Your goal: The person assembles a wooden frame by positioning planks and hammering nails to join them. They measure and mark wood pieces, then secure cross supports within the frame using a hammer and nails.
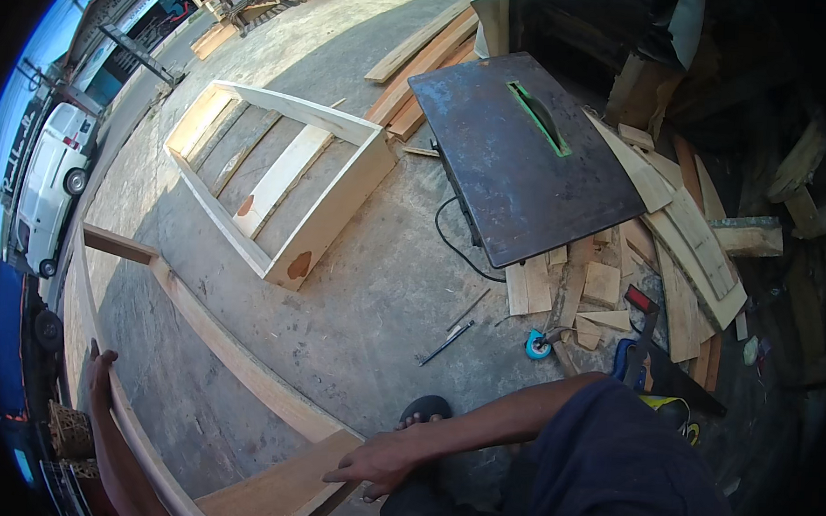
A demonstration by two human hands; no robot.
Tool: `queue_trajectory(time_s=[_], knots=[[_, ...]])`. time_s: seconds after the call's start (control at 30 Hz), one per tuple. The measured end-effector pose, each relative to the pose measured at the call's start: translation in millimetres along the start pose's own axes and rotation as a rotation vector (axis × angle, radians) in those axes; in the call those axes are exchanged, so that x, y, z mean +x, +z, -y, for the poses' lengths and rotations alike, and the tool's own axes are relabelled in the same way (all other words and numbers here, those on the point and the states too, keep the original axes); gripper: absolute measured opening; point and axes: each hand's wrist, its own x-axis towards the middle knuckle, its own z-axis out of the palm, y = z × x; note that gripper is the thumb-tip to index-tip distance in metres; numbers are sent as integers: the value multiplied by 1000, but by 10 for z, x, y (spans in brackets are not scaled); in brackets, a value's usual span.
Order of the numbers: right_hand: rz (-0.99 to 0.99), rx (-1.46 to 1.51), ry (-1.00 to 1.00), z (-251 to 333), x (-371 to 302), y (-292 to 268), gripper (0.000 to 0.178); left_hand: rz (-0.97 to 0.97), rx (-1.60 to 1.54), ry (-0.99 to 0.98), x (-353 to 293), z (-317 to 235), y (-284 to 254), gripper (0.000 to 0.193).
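A long rectangular wooden frame [226,358] lies on the concrete in front of me, stretching away to the far left. My left hand [100,374] is closed over the top edge of its left side board. Near the frame's near right corner, my right hand [382,460] grips the top edge of the end board [275,489], fingers over the rim. Beyond it stands a second wooden frame [331,216] with slats across its bottom. A pencil-like dark stick [446,342] lies on the ground between the frames and the offcuts.
A table saw [492,169] with its blade [537,120] showing stands at the far right, a black cable beneath. Around it lie wood offcuts [602,283], planks [689,244], a blue tape measure [538,345] and a handsaw [677,379]. A white van [54,183] is at the left.
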Motion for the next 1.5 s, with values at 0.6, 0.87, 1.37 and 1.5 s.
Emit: queue_trajectory(time_s=[0.6, 0.87, 1.37, 1.5], knots=[[-1705, -331, 1614, -210, -6375, 620, 60, 765, -576, 426, -3301, -3906, 150, 59], [-1235, 228, 1980, -322, -6711, 1029, 106, 1118, -870, 239, -3983, -4402, 65, 59], [-1869, -383, 2095, -468, -6501, 1649, 45, 1112, -1619, -1323, -6314, -4570, 255, 61], [-1710, 10, 2151, -555, -6139, 1718, 62, 913, -1676, -1443, -6786, -4594, 172, 62]])
